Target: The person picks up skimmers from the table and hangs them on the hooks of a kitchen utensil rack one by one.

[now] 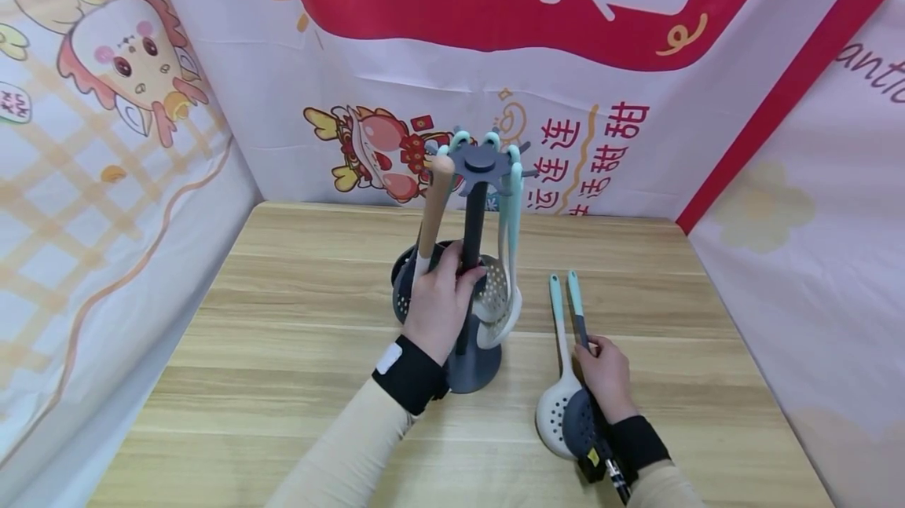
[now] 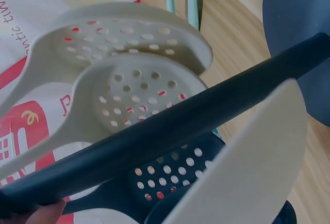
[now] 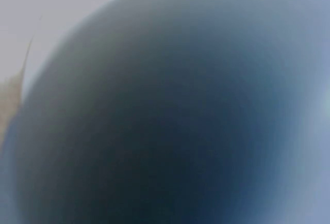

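My left hand (image 1: 438,308) grips the dark upright pole (image 1: 475,225) of a utensil stand, partway down; the thumb shows against it in the left wrist view. Around the pole hang a wooden-handled utensil (image 1: 434,202), pale perforated skimmers (image 2: 139,90) with mint handles, and a dark perforated skimmer (image 2: 170,172). On the table at the right, my right hand (image 1: 606,376) pinches the handle of a dark skimmer (image 1: 580,418) with a mint end. Its head overlaps a white skimmer (image 1: 547,418) lying alongside. A blurred dark round surface (image 3: 154,105) fills the right wrist view.
The stand's round base (image 1: 477,370) rests on the wooden table (image 1: 283,351). Printed cloth (image 1: 452,76) hangs behind the table and along both sides. A small black device (image 1: 592,465) sits under my right wrist, close to the skimmer heads.
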Available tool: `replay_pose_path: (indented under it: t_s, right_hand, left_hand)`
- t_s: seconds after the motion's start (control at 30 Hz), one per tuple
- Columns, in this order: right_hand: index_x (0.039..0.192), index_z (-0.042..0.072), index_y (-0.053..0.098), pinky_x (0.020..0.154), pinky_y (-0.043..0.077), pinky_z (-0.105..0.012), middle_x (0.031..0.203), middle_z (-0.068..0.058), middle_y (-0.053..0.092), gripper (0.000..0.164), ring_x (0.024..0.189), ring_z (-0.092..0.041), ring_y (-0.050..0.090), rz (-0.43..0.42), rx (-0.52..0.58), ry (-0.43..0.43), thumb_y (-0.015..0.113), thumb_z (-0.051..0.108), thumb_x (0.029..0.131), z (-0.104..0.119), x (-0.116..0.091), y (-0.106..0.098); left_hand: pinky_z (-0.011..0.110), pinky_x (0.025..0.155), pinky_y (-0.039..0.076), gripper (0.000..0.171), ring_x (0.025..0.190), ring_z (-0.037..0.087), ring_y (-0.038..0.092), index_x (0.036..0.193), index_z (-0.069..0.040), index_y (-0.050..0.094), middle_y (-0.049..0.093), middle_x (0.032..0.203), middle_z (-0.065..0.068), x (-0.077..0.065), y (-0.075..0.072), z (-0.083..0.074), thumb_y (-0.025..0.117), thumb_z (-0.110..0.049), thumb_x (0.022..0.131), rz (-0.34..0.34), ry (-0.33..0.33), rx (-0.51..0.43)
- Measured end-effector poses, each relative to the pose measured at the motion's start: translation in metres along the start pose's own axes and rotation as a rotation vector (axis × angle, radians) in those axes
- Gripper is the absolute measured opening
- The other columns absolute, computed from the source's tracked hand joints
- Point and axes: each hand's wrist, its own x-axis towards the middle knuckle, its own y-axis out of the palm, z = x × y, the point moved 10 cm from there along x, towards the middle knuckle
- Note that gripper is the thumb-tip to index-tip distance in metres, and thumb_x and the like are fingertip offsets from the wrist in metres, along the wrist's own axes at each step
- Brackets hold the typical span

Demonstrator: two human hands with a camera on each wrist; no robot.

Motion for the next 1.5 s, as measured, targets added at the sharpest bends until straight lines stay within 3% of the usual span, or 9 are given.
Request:
replay_pose_path:
  t_s: [0.53, 0.87, 1.5]
  right_hand:
    - [0.131, -0.002, 0.058, 0.051, 0.038, -0.024, 0.081, -0.008, 0.054, 0.041, 0.065, -0.017, 0.049, -0.011, 0.073, -0.040, 0.057, 0.024, 0.099, 0.016, -0.007, -0.010]
    - [0.130, -0.006, 0.059, 0.052, 0.041, -0.022, 0.091, -0.017, 0.062, 0.040, 0.068, -0.018, 0.052, -0.050, 0.059, -0.075, 0.058, 0.019, 0.098, 0.037, -0.015, -0.022]
    - [0.130, -0.001, 0.060, 0.051, 0.043, -0.022, 0.095, -0.017, 0.067, 0.039, 0.071, -0.015, 0.056, -0.037, 0.114, -0.112, 0.057, 0.023, 0.100, 0.066, -0.028, -0.035]
  left_hand:
    - [0.032, 0.060, 0.058, 0.027, 0.074, 0.016, 0.073, 0.116, -0.008, 0.057, 0.073, 0.087, 0.007, 0.002, 0.003, -0.001, 0.065, -0.024, 0.096, -0.007, 0.002, 0.025]
    - [0.031, 0.059, 0.058, 0.028, 0.072, 0.016, 0.072, 0.118, -0.008, 0.057, 0.073, 0.087, 0.007, 0.003, 0.005, 0.001, 0.064, -0.025, 0.097, 0.011, -0.019, 0.027]
    - [0.029, 0.061, 0.059, 0.029, 0.073, 0.016, 0.072, 0.117, -0.006, 0.058, 0.073, 0.087, 0.007, 0.002, 0.004, 0.000, 0.062, -0.027, 0.098, 0.014, -0.005, 0.036]
